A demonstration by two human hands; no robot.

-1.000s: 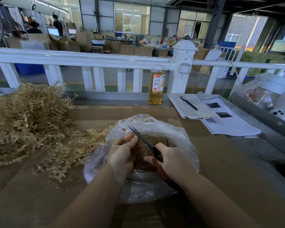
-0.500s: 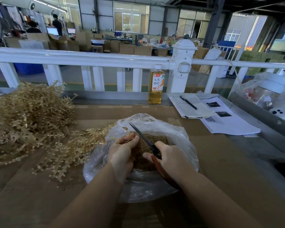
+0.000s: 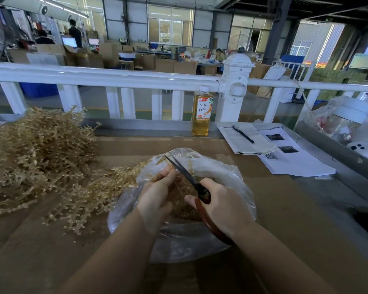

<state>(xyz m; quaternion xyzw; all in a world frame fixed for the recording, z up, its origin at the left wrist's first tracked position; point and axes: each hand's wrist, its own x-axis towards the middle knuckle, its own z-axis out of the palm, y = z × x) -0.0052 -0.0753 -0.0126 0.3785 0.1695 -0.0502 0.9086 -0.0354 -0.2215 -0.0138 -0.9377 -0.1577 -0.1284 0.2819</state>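
A clear plastic bag lies open on the brown table, with small golden-brown cut pieces inside. Over its mouth my right hand grips red-handled scissors, blades slightly parted and pointing up-left. My left hand pinches a thin golden plastic sprig whose tip sits between the blade tips. A big heap of golden branched sprigs fills the table's left side and reaches the bag.
A bottle of amber drink stands at the table's far edge by a white railing. A notebook with a pen and printed sheets lie at the right. Plastic-wrapped items sit behind a metal ledge.
The scissors' blades have parted slightly and the sprig's tip now shows between their tips. Both hands stay over the bag.
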